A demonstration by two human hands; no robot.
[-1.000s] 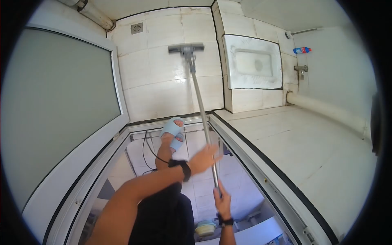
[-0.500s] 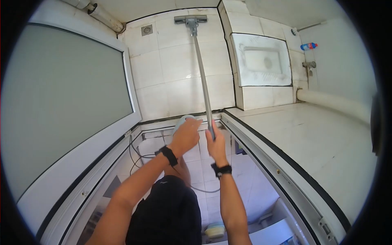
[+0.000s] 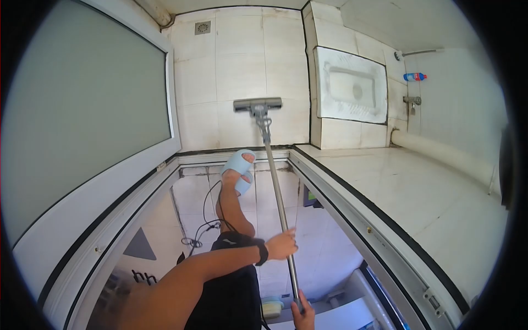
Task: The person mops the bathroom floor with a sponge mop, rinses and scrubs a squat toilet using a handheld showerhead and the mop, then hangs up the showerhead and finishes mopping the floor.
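Observation:
A mop (image 3: 278, 190) with a long metal pole and a wide grey head slants through the view. Its head rests on the pale floor tiles, a little beyond the door sill. My left hand (image 3: 281, 245) is closed round the middle of the pole, fingers curled over it. Lower down, my right hand (image 3: 303, 314) grips the pole near its end, partly cut off by the bottom edge. My feet, in light blue slippers (image 3: 237, 163), stand at the sill, left of the pole.
A squat toilet (image 3: 352, 85) is set in a raised tiled step at right, with a blue bottle (image 3: 414, 77) beyond it. A floor drain (image 3: 202, 27) lies at the far left. The frosted door (image 3: 93, 110) stands open at left. Dark cables (image 3: 206, 226) lie near my leg.
The mop head has been drawn back from the far wall toward the sill. Both hands have moved down and nearer to me; my left hand, formerly beside the pole, now holds it.

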